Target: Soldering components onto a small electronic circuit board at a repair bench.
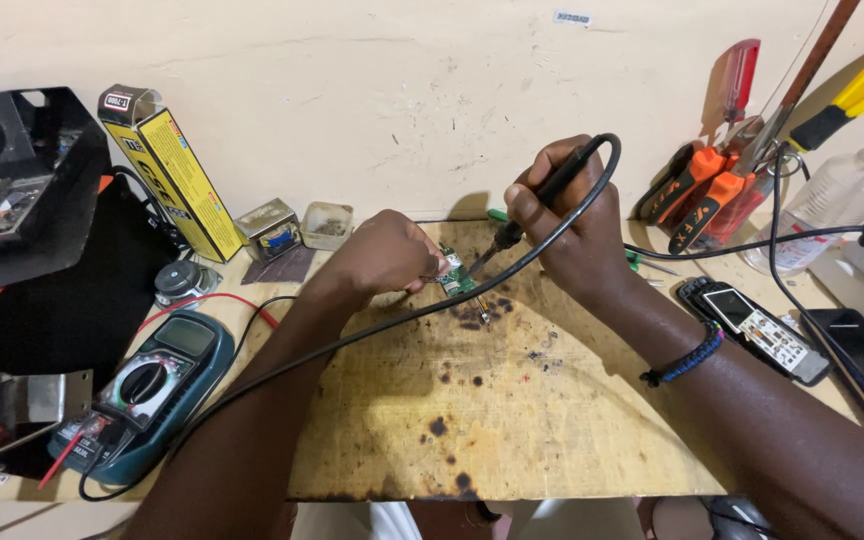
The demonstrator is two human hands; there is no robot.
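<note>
Head view showed a small green circuit board (455, 275) lying near the back edge of a scorched wooden work board (512, 400). The left hand (384, 255) lay knuckles-up beside it, fingertips pinched on the board's left end. The right hand (570, 215) came from the other side, fingers wrapped around a black soldering iron (542, 195) tilted down so its tip met, or nearly met, the circuit board; contact was hard to judge. The iron's black cord (372, 325) looped across the wood toward a green multimeter (147, 385). Behind the left hand sat two small open tins (300, 228), their contents unclear. A dismantled phone (757, 330) lay to the right.
</note>
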